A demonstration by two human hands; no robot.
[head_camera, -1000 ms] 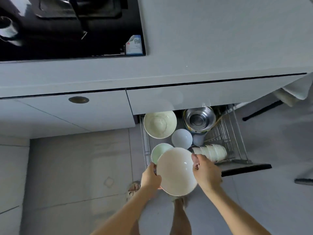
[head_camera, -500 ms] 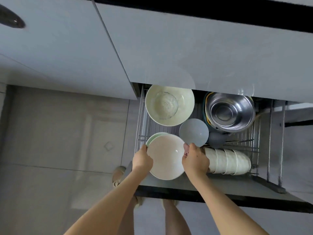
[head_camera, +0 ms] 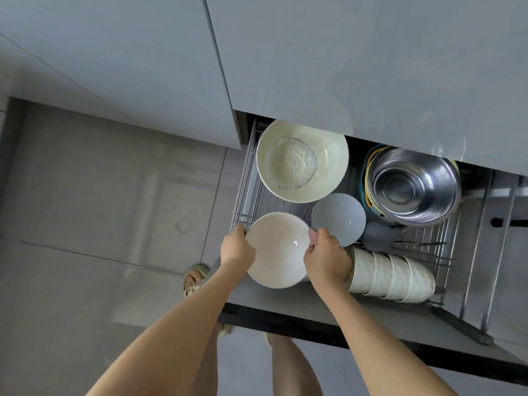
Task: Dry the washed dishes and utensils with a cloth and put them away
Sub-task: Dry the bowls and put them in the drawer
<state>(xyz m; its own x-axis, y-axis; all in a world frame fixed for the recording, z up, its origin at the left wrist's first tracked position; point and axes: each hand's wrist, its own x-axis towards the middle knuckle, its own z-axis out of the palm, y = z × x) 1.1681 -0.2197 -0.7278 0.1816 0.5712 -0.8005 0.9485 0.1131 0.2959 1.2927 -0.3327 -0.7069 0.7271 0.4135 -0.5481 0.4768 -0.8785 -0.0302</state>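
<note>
Two hands grip one white bowl (head_camera: pixel 275 250) by opposite rim edges. The left hand (head_camera: pixel 237 250) curls its fingers over the left edge, and the right hand (head_camera: pixel 325 258) pinches the right edge. The bowl is round, glossy and plain, with one highlight inside. It faces mouth up, near level, and has no long axis. It is at the front left corner of the drawer (head_camera: pixel 285 304).

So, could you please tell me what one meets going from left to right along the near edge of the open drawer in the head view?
In order: left hand → white bowl, gripped at its rim by both hands → right hand → stack of pale bowls lying on its side.
</note>
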